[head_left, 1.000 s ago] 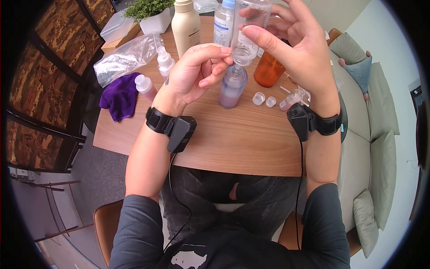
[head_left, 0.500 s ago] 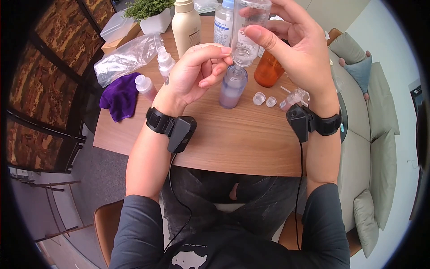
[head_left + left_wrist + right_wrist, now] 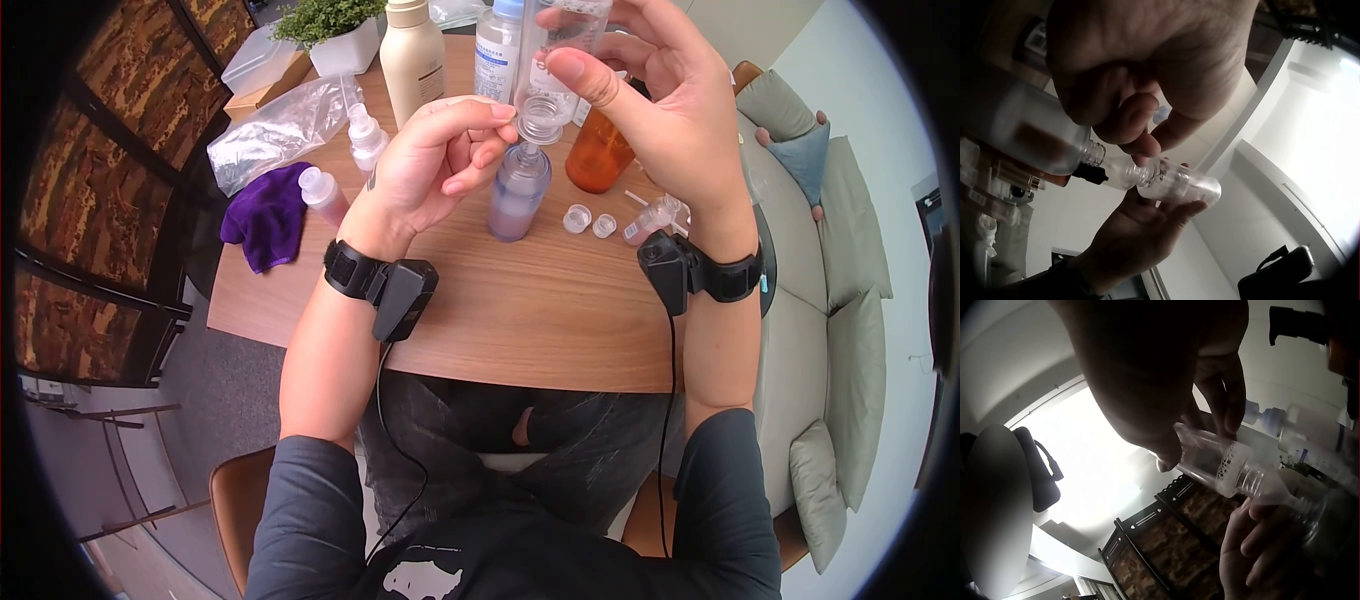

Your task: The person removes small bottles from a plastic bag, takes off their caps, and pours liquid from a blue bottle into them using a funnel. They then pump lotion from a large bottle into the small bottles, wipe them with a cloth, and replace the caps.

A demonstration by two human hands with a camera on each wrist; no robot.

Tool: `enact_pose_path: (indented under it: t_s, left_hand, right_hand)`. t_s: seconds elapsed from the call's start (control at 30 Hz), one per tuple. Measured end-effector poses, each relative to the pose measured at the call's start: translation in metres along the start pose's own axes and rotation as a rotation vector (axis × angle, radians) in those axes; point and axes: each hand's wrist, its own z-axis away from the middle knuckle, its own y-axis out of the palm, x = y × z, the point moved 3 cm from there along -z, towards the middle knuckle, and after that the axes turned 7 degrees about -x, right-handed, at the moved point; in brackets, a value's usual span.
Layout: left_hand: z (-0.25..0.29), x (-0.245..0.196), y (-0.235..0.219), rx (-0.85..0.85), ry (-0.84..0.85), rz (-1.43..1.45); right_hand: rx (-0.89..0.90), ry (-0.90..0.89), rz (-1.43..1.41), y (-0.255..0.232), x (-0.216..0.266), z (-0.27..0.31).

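My right hand (image 3: 680, 110) grips a clear plastic bottle (image 3: 562, 60) turned upside down, thumb on one side and fingers on the other. Bubbles cling inside the shoulder of that bottle (image 3: 1229, 465) in the right wrist view. Its mouth sits in a small clear funnel (image 3: 1125, 175). Thumb and forefinger of my left hand (image 3: 435, 165) pinch the funnel's rim, the other fingers curled loosely. Below, a translucent bluish bottle (image 3: 520, 195) stands upright on the table, pinkish liquid in its lower part. The funnel's spout is at this bottle's neck (image 3: 1094, 152).
Two small clear caps (image 3: 578, 219) and a small clear bottle (image 3: 655, 222) lie right of the bluish bottle. An amber bottle (image 3: 600, 155), a cream bottle (image 3: 415, 65) and a blue-capped bottle (image 3: 497, 55) stand behind. Leftward are pump bottles (image 3: 368, 140), a purple cloth (image 3: 268, 215) and a plastic bag (image 3: 285, 130).
The upturned clear bottle has shifted slightly, its base passing a little further beyond the head view's top edge. Both hands stay almost where they were, with the funnel still over the bluish bottle.
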Motion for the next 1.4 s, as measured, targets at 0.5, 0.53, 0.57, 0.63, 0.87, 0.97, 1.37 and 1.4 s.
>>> enact_pose_path:
  t_s: [0.5, 0.53, 0.57, 0.63, 0.87, 0.97, 1.37, 1.4]
  left_hand:
    - [0.0002, -0.0017, -0.0003, 0.01, -0.007, 0.005]
    - [0.0004, -0.0016, -0.0001, 0.0, -0.003, -0.005]
    - [0.0006, -0.0015, 0.0, -0.01, 0.001, -0.016]
    - [0.001, -0.0019, -0.0014, 0.005, 0.006, 0.004]
    - [0.0016, -0.0021, -0.0012, 0.029, 0.005, 0.051]
    - [0.0031, -0.0032, 0.0012, -0.004, 0.0, -0.004]
    - [0.0043, -0.0058, 0.0033, 0.011, 0.041, 0.002]
    - [0.0045, -0.0059, 0.0035, 0.001, 0.044, -0.015]
  right_hand:
    - [-0.015, -0.006, -0.023, -0.0008, 0.0013, -0.0003]
    - [-0.012, -0.001, -0.011, -0.001, 0.0022, -0.0004]
    - [-0.011, 0.008, 0.01, -0.0015, 0.0034, -0.0001]
    - [-0.009, -0.002, 0.001, -0.0015, 0.0029, 0.0]
    - [0.007, -0.048, -0.045, -0.0006, -0.0006, -0.0016]
    - [0.011, -0.047, -0.049, -0.0011, -0.001, -0.002]
    - [0.015, -0.019, -0.051, 0.0006, -0.0004, -0.0005]
    - [0.014, -0.019, -0.046, 0.0004, -0.0003, -0.0005]
